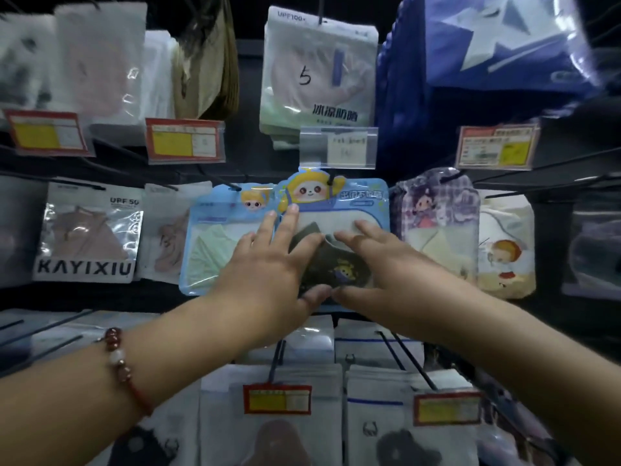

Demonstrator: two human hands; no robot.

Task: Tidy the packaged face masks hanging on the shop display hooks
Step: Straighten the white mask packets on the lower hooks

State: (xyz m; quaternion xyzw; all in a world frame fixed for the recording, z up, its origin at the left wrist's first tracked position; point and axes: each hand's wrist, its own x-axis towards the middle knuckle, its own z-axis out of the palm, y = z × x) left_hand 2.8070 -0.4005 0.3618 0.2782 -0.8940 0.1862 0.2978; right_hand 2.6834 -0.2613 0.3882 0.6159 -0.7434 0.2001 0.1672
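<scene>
A light blue cartoon mask packet [363, 198] with a dark grey mask [337, 264] inside hangs on a black hook [331, 179] in the middle row. My left hand [268, 264] lies flat on its left half, fingers straight and spread, reaching onto the neighbouring blue packet with a green mask [208, 250]. My right hand [386, 260] presses on the right half with straight fingers. Both thumbs meet near the packet's bottom edge. My hands hide much of the packet.
A purple plaid packet [437, 210] and a cream cartoon packet [504, 250] hang to the right, a KAYIXIU packet [87, 230] to the left. Above hang a packet marked 5 [316, 75] and a blue bag [487, 45]. Long hooks with red price tags [277, 398] jut out below.
</scene>
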